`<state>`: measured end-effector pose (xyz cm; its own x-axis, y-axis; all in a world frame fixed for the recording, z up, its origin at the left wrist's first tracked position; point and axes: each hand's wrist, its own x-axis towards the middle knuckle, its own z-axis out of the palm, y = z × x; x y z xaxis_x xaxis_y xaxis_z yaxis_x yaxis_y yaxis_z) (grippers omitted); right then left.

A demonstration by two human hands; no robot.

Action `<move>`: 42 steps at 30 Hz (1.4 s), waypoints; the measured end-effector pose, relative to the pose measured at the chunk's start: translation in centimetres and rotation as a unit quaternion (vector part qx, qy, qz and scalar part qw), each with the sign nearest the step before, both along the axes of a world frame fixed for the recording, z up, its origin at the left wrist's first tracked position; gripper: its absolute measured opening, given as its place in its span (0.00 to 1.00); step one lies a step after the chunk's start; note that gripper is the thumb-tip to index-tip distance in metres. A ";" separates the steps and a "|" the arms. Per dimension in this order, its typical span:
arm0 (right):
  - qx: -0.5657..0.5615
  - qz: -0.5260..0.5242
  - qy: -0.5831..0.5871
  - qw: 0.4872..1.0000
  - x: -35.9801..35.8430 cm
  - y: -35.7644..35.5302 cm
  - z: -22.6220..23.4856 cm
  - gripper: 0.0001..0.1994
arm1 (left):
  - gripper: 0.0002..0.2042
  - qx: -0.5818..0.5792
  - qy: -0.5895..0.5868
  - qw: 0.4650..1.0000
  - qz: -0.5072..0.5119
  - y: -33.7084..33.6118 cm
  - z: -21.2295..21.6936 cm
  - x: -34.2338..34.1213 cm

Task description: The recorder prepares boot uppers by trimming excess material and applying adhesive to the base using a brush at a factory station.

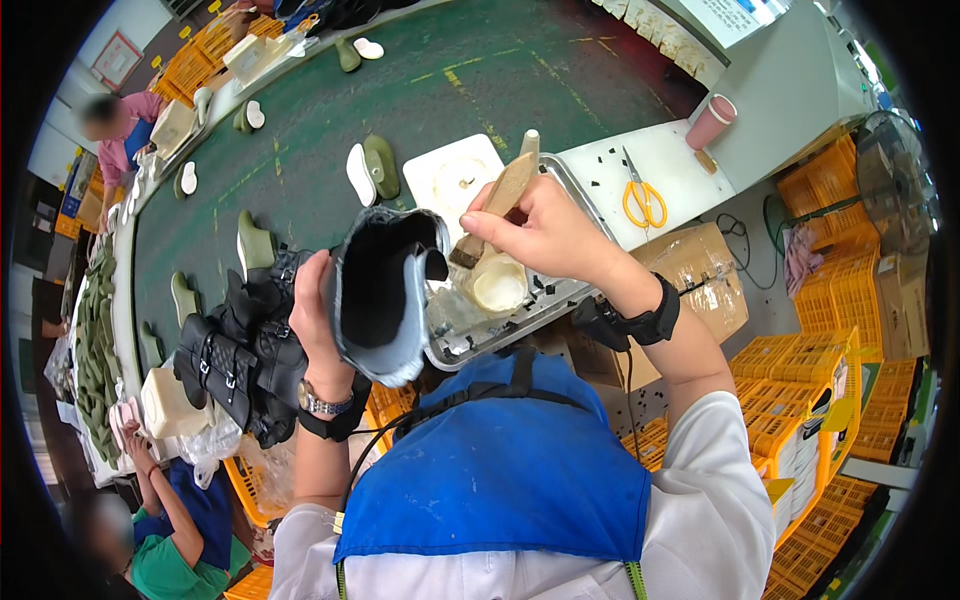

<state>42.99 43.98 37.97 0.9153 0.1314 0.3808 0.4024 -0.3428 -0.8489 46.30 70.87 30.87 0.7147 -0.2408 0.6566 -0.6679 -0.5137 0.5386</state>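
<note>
At the left edge of the frame we see a heap of olive pieces [97, 360], then a pile of black buckled boot uppers [230, 372] left of centre. Just beside it, our left hand [320, 325] clasps the left wall of a grey-blue boot upper [385, 300] near the middle of the frame; some fingers pass behind it, and we cannot tell how those lie. To its right, our right hand [550, 235] pinches a wooden-handled brush [505, 195] between thumb and fingers, its dark tip slanting toward the lower left, near the boot upper. Below the brush we find a white pot [498, 288] in a metal-rimmed tray [522, 327] with black scraps [537, 284]. Farther right lie orange-handled scissors [637, 183], and at the upper right we have a pink tumbler [712, 122]
</note>
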 end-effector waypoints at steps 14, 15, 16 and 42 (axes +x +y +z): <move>-0.066 -0.080 -0.133 0.986 -1.4 -0.4 -0.3 0.06 | 0.20 0.062 -0.110 0.987 -0.096 -1.1 1.9 0.0; -0.065 -0.081 -0.134 0.986 -1.3 -0.2 -0.5 0.06 | 0.20 0.075 -0.060 0.991 -0.094 -1.0 1.9 0.0; -0.027 -0.091 -0.164 0.982 -1.1 0.0 -0.9 0.05 | 0.17 0.040 -0.032 0.995 -0.085 -0.8 1.5 0.1; 0.024 -0.161 -0.208 0.964 -1.1 8.0 -6.4 0.11 | 0.46 -0.329 0.315 0.867 -0.204 -6.2 0.9 1.2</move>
<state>41.88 52.01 31.56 0.6721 -0.1608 0.7228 0.5914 -0.4708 -0.6547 47.49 64.69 31.76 0.9248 -0.2795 0.2580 -0.1887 0.2518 0.9492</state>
